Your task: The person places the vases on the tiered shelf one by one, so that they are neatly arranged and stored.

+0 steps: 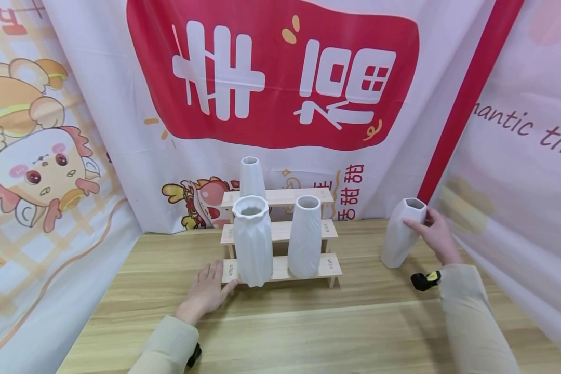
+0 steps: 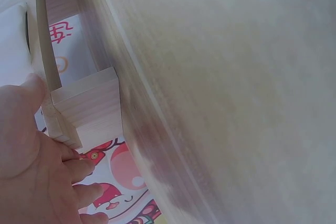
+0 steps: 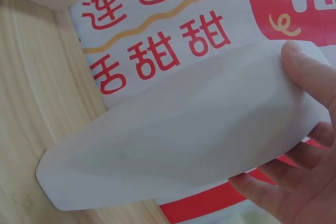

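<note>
A white faceted vase [image 1: 399, 236] leans to the right on the table, its base at the tabletop. My right hand [image 1: 436, 234] grips it near the rim, thumb in front and fingers round the far side, as the right wrist view shows. A three-step wooden stand [image 1: 280, 232] stands in the middle. My left hand [image 1: 208, 290] rests at the left end of its lowest step, fingers extended along the end and thumb at the front edge. On the stand are a ruffled-rim vase [image 1: 253, 244], a tapered vase with wavy relief [image 1: 305, 239] and a slim vase [image 1: 251, 177] at the back.
Printed cloth hangs behind the table [image 1: 308, 332] and along both sides, with a red banner [image 1: 273, 78] at the back. A black strap device with a yellow label [image 1: 425, 280] is at my right wrist.
</note>
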Available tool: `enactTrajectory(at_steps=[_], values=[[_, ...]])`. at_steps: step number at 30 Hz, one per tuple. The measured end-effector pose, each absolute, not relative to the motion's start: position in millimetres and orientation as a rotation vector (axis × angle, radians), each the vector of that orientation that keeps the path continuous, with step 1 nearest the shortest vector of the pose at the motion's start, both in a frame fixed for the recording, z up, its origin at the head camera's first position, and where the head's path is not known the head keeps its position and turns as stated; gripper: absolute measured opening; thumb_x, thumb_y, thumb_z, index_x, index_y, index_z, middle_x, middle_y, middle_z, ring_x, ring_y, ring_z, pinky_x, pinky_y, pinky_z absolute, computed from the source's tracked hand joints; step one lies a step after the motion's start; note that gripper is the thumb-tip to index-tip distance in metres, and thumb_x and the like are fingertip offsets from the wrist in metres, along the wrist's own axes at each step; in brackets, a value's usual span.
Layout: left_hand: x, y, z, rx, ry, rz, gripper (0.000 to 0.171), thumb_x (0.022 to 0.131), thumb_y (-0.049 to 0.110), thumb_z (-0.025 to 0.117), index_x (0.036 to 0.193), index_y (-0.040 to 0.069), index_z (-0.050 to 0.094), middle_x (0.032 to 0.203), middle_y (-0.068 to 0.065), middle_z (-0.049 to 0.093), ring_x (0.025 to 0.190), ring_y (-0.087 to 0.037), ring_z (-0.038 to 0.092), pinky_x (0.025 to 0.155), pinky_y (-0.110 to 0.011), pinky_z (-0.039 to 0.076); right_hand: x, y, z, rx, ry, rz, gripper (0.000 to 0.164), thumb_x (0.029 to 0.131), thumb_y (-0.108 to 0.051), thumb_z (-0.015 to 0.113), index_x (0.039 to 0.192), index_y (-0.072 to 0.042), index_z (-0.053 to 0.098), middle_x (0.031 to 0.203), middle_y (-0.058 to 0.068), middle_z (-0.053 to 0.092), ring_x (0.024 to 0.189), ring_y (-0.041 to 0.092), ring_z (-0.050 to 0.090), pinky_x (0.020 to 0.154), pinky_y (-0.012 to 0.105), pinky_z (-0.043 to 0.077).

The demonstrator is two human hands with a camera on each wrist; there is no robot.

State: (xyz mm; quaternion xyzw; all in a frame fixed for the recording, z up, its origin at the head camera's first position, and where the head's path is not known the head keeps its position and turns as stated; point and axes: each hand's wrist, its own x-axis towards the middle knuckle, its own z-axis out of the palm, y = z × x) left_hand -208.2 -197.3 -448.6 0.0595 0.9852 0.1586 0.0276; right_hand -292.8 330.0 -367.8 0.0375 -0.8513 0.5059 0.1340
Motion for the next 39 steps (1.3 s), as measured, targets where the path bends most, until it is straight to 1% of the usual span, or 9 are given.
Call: enactTrajectory(at_steps=[5, 11, 18, 20, 25, 27, 32, 35, 39], values=[[-210, -197, -449, 0.181, 3.042, 0.488, 0.075, 0.097, 0.044, 0.037, 0.143, -0.008, 0.009, 0.147, -0.027, 0.012, 0.133, -0.045, 0.009, 0.106, -0.056, 0.002, -294, 331, -367, 0.102, -2.476, 1.457, 0.071, 0.089, -0.033, 0.061, 0.138, 0.008, 0.03, 0.124, 0.025, 0.044, 0.096, 0.012, 0.046, 0.073, 0.016, 0.042], [-209, -197, -449, 0.186, 3.041, 0.485, 0.076, 0.097, 0.045, 0.037, 0.143, -0.008, 0.01, 0.147, -0.027, 0.013, 0.133, -0.046, 0.009, 0.106, -0.057, 0.003, -293, 329, -365, 0.08, -2.493, 1.433, 0.071, 0.089, -0.034, 0.061, 0.137, 0.008, 0.031, 0.125, 0.026, 0.045, 0.1, 0.02, 0.047, 0.075, 0.018, 0.043], [-212, -199, -454, 0.184, 3.043, 0.482, 0.075, 0.097, 0.045, 0.038, 0.144, -0.007, 0.009, 0.147, -0.027, 0.013, 0.133, -0.045, 0.009, 0.106, -0.057, 0.003, -294, 325, -362, 0.046, -2.501, 1.407, 0.073, 0.087, -0.036, 0.062, 0.136, 0.01, 0.032, 0.125, 0.028, 0.045, 0.107, 0.031, 0.046, 0.084, 0.034, 0.045], [-212, -199, -454, 0.185, 3.047, 0.481, 0.075, 0.097, 0.045, 0.038, 0.144, -0.007, 0.009, 0.147, -0.027, 0.013, 0.133, -0.045, 0.009, 0.106, -0.057, 0.003, -294, 324, -361, 0.047, -2.499, 1.409, 0.074, 0.087, -0.036, 0.063, 0.136, 0.01, 0.032, 0.125, 0.027, 0.045, 0.107, 0.031, 0.045, 0.084, 0.034, 0.044], [-213, -199, -455, 0.189, 3.053, 0.492, 0.076, 0.097, 0.045, 0.038, 0.144, -0.007, 0.009, 0.147, -0.027, 0.013, 0.133, -0.045, 0.009, 0.106, -0.057, 0.003, -293, 323, -357, 0.055, -2.484, 1.411, 0.072, 0.087, -0.036, 0.063, 0.135, 0.008, 0.034, 0.123, 0.024, 0.047, 0.101, 0.023, 0.047, 0.078, 0.022, 0.043], [-213, -199, -455, 0.188, 3.055, 0.494, 0.076, 0.097, 0.045, 0.038, 0.144, -0.007, 0.009, 0.147, -0.027, 0.013, 0.133, -0.045, 0.009, 0.106, -0.057, 0.003, -293, 323, -355, 0.06, -2.48, 1.412, 0.071, 0.087, -0.037, 0.063, 0.135, 0.007, 0.035, 0.123, 0.024, 0.047, 0.099, 0.02, 0.047, 0.076, 0.02, 0.043], [-214, -200, -456, 0.186, 3.051, 0.498, 0.076, 0.097, 0.045, 0.038, 0.144, -0.008, 0.009, 0.147, -0.027, 0.013, 0.133, -0.045, 0.009, 0.106, -0.057, 0.003, -293, 321, -344, 0.075, -2.482, 1.396, 0.072, 0.086, -0.039, 0.063, 0.136, 0.006, 0.036, 0.123, 0.022, 0.047, 0.099, 0.021, 0.047, 0.077, 0.024, 0.043], [-215, -202, -461, 0.201, 3.064, 0.499, 0.079, 0.096, 0.049, 0.034, 0.143, -0.008, 0.009, 0.147, -0.027, 0.012, 0.133, -0.045, 0.008, 0.106, -0.057, 0.004, -293, 318, -336, 0.09, -2.477, 1.396, 0.072, 0.086, -0.038, 0.063, 0.136, 0.005, 0.036, 0.122, 0.022, 0.047, 0.1, 0.023, 0.047, 0.077, 0.026, 0.044], [-214, -201, -460, 0.2, 3.06, 0.496, 0.079, 0.096, 0.05, 0.033, 0.143, -0.008, 0.009, 0.147, -0.027, 0.012, 0.133, -0.046, 0.008, 0.106, -0.058, 0.004, -292, 312, -323, 0.107, -2.48, 1.404, 0.072, 0.086, -0.038, 0.064, 0.137, 0.005, 0.035, 0.124, 0.022, 0.046, 0.101, 0.025, 0.046, 0.077, 0.028, 0.044]])
